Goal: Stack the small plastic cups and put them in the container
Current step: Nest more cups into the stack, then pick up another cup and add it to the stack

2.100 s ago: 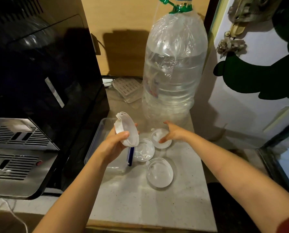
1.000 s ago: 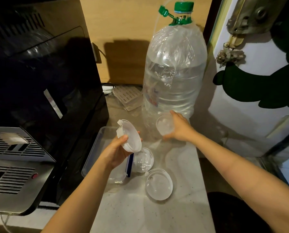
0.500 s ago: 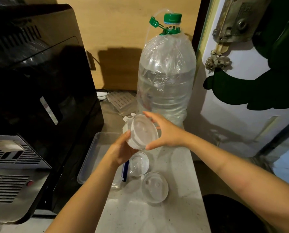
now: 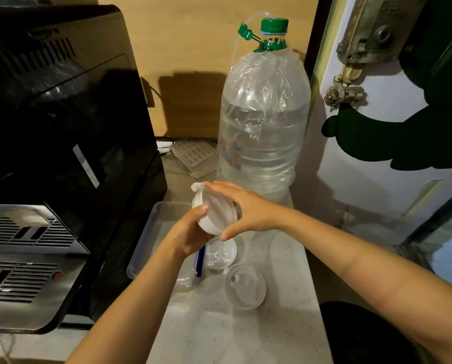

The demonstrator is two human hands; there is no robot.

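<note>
A stack of small clear plastic cups (image 4: 215, 212) is held tilted above the counter. My left hand (image 4: 190, 236) grips it from below with the thumb on its rim. My right hand (image 4: 242, 208) covers its open side, fingers spread over the top and bottom edges. Two more small cups rest on the counter: one (image 4: 221, 254) just under the stack, another (image 4: 245, 286) nearer me. The clear rectangular container (image 4: 146, 243) with a blue clip lies to the left, partly hidden by my left arm.
A large water bottle (image 4: 263, 122) with a green cap stands right behind my hands. A black appliance (image 4: 62, 132) fills the left side. A white door (image 4: 377, 143) borders the counter on the right. A folded plastic piece (image 4: 193, 155) lies at the back.
My right hand picked a cup off the counter, carried it left and set it into the stack in my left hand. The stack rose a little.
</note>
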